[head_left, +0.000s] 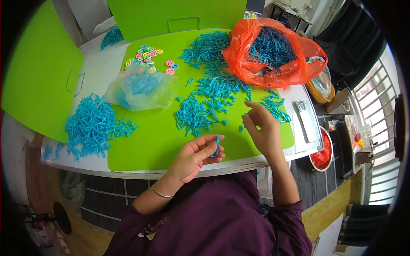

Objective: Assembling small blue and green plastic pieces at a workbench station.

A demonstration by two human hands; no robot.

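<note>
Pinching a small blue plastic piece point(217, 146) between thumb and fingers, the left hand point(197, 156) sits just below the centre of the frame, with a thin bracelet point(162, 193) on its wrist and the purple shirt point(205, 217) filling the bottom. The right hand point(264, 131) is apart from it, right of centre and a little higher, its fingers bent and partly spread above the green mat point(158, 147); whether they grip anything I cannot tell. Loose pieces point(192, 115) like the held one are scattered just beyond the hands, near the middle of the frame. At the left, a thick blue heap point(90, 123) spreads over the mat's edge and the white table point(95, 79), while at the right a phone point(306, 120) lies beside the mat. Farther up, left of centre, a cloudy plastic bag point(143, 87) with blue contents rests near bright little rings point(147, 54). A red bag point(309, 64) stands open at upper right, full of darker blue pieces point(273, 45). Behind, a green board point(183, 13) with a wire handle point(183, 24) rises at the top.
</note>
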